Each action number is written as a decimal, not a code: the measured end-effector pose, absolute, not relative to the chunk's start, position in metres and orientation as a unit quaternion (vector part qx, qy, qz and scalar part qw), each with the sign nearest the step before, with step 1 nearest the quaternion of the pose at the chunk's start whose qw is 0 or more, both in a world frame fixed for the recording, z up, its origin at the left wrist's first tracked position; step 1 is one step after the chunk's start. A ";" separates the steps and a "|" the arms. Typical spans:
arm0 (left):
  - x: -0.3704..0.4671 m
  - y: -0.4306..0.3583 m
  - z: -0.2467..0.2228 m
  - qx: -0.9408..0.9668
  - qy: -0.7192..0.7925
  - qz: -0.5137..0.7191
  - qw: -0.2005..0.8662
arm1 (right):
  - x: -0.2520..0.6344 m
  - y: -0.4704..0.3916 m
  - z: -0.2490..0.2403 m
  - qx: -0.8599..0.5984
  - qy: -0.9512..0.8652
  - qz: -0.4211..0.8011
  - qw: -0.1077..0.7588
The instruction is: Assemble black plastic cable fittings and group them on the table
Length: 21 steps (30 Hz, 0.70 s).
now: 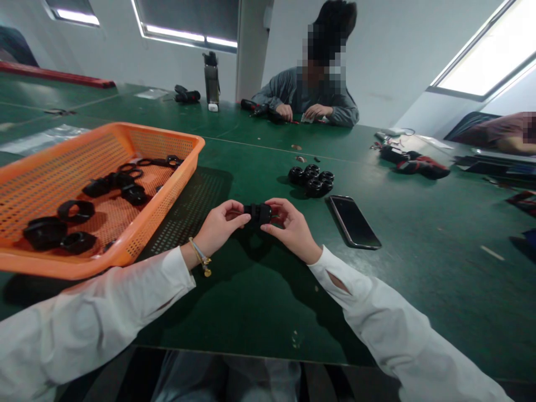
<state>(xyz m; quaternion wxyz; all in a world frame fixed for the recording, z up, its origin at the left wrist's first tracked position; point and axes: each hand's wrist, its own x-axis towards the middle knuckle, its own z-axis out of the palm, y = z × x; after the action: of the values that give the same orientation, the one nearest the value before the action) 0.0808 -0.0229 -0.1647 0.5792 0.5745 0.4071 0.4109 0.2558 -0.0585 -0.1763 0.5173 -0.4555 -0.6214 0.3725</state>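
Between my two hands, just above the green table (251,301), is a black cylindrical part (258,214). The fingers of my left hand (221,224) pinch its left end, and those of my right hand (292,228) grip its right end. To the left stands an orange perforated basket (125,251) with several black rings and fittings (77,211) lying loose in it. A cluster of several round black parts (312,180) sits on the table beyond my right hand.
A phone (355,222) lies right of my right hand. Farther back are a bottle (211,81), black tools (187,95) and a person (310,95) working across the table. A black and red tool (414,162) rests at the right, near another person's arm (494,134).
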 end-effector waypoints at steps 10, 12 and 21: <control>0.082 -0.022 -0.167 0.571 0.407 0.419 0.577 | 0.257 -0.058 -0.179 -0.466 -0.637 0.357 0.500; 0.082 -0.022 -0.166 0.571 0.401 0.417 0.582 | 0.257 -0.058 -0.177 -0.473 -0.642 0.349 0.492; 0.080 -0.020 -0.164 0.604 0.374 0.382 0.592 | 0.259 -0.061 -0.172 -0.504 -0.658 0.294 0.476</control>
<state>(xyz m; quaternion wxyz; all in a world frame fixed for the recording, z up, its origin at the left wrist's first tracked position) 0.0804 -0.0199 -0.1644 0.5916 0.6037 0.3740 0.3817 0.2588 -0.0608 -0.1722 0.4763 -0.5038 -0.6580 0.2937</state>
